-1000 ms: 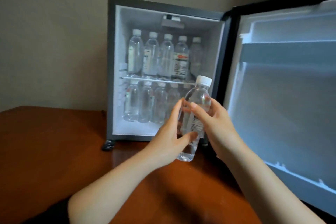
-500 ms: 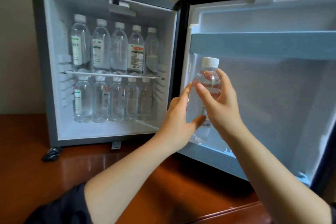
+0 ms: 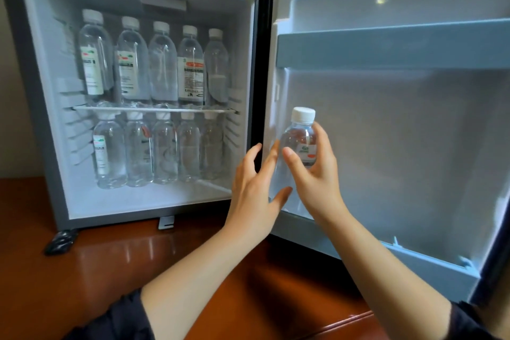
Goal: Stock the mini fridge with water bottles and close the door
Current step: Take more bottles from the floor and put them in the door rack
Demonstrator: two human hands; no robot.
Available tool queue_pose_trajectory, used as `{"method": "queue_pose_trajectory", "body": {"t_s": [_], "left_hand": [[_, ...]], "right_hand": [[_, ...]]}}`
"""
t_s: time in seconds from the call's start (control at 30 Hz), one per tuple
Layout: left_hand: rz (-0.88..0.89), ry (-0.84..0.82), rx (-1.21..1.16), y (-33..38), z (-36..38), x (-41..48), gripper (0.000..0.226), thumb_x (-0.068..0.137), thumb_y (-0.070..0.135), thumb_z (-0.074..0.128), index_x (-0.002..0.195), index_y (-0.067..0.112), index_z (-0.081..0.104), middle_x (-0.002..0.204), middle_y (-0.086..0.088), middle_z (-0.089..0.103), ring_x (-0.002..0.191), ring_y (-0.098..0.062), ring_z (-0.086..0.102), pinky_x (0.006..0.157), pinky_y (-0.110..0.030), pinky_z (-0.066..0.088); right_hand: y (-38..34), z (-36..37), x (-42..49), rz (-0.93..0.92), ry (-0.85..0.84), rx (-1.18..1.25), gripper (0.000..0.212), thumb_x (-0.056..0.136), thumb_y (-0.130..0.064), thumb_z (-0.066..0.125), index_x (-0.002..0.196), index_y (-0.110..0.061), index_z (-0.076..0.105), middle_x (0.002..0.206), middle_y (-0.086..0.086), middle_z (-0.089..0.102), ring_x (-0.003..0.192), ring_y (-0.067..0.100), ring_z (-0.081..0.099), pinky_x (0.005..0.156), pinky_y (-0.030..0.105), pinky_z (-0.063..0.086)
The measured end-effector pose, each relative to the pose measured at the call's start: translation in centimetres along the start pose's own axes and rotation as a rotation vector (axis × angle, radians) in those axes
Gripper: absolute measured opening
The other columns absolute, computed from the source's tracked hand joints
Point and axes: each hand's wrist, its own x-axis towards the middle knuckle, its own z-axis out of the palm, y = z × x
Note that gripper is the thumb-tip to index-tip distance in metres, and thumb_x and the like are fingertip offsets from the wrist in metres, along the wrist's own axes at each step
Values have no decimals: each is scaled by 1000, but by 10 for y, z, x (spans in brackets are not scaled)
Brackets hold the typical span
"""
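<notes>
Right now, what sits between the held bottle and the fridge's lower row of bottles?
Head view: the left hand and the black door edge lie between the held bottle and the lower row.

We see our right grip (image 3: 313,176) curled round an upright water bottle (image 3: 299,136) against the open door (image 3: 400,132), and our left grip (image 3: 254,193) spread just beside it. Two rows of bottles (image 3: 162,66) fill the mini fridge (image 3: 38,91) on the table (image 3: 110,270).
</notes>
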Motion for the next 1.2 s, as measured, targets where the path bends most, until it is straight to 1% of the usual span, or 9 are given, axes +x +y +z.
{"method": "queue_pose_trajectory", "body": {"t_s": [0.27,0.43,0.53,0.6,0.7,0.87,1.03,1.1,1.2], "left_hand": [[-14,0,-72,-16,13,-5,79,87,30,61,147,38,9,151,3,15,141,-15,19,116,-36,26],[6,-4,-49,-18,11,-8,81,88,28,61,145,42,6,151,7,14,141,-15,20,115,-36,28],[15,-25,-47,-18,2,-8,71,88,28,60,146,34,20,150,9,16,141,-11,18,116,-31,24],[23,-39,-30,-16,-7,-9,59,89,29,59,142,26,34,150,9,21,141,-9,16,116,-30,22],[25,-90,-7,-12,-27,-11,46,90,29,56,135,23,46,146,11,29,138,-6,18,114,-29,22],[-41,-352,19,-17,-75,-26,29,90,30,55,119,25,58,120,11,57,112,-3,51,99,-22,39],[-205,-521,212,-39,-135,-58,26,90,36,54,113,25,59,94,8,64,80,-3,61,78,-24,50],[-290,-529,254,-52,-160,-75,26,89,36,54,113,25,58,96,3,67,83,-9,64,84,-30,51],[-436,-486,293,-68,-201,-107,27,90,32,56,116,25,59,102,6,64,87,-7,61,87,-23,48]], "right_hand": [[9,2,1,-21,62,32,39,88,-24,52,126,-19,49,125,-2,58,120,11,54,105,32,43],[13,4,0,-14,50,-21,41,91,-23,55,131,-16,48,128,-5,55,120,5,50,104,18,39],[10,4,-3,-46,111,-81,49,89,-19,59,134,-10,45,125,-7,49,116,-1,45,98,3,32],[7,3,-7,-122,178,-114,53,87,-16,61,136,-6,42,126,-2,45,119,6,44,102,10,33],[1,2,-14,-312,191,-200,42,87,-12,61,127,-2,50,121,5,48,114,12,47,99,18,38],[-16,20,-29,-371,0,-140,22,88,-14,58,108,-6,62,95,-6,55,85,2,54,77,13,45],[-39,61,-52,-195,-426,-123,11,91,-17,57,100,-17,64,87,-14,62,77,6,58,70,15,46],[-46,83,-64,-169,-561,-139,12,90,-19,58,101,-21,63,81,-13,62,71,5,59,71,21,48],[-58,121,-84,-141,-709,-111,17,89,-22,58,105,-25,61,77,-12,61,69,9,62,74,31,50]]}}
